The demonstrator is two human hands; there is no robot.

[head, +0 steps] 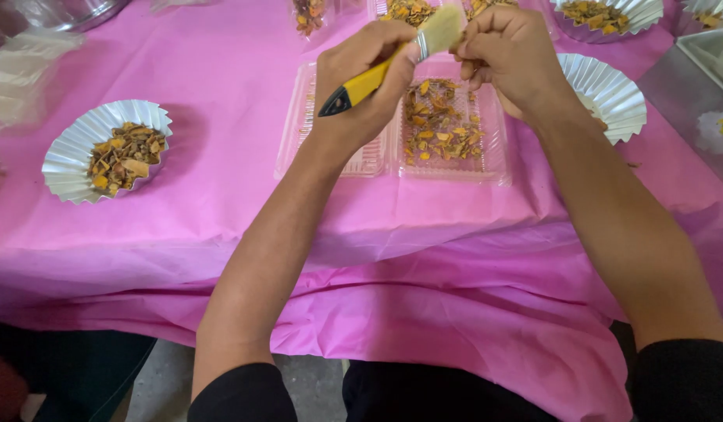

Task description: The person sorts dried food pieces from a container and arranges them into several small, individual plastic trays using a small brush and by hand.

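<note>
**Brush and dried pieces held above a clear tray on a pink cloth**

The clear plastic clamshell tray [392, 125] lies open on the pink table cover [221, 180] and serves here as the landmark. Its right half holds a scatter of dried orange and brown pieces [439, 125]; its left half looks bare, though the left hand hides much of it.

The left hand [361, 78] hovers above the tray's left half, fingers wrapped tight around the yellow-and-black handle of a small paintbrush [389, 62]. The brush slants up and to the right, its pale bristles raised over the tray's far edge.

The right hand [510, 55] is above the tray's far right corner, fingers curled closed and meeting the bristle tip. What it pinches is hidden by the fingers, so I cannot tell what it grips.

Well to the left of the tray sits a silver foil cup [103, 148] filled with the same dried mix. Just right of the tray, partly behind the right wrist, is another foil cup [611, 90]. Beyond the tray, along the far edge of the table, more foil cups and clear packs of dried pieces [603, 16] stand in a row. A metal tray [705, 78] lies farther right of the tray
</note>
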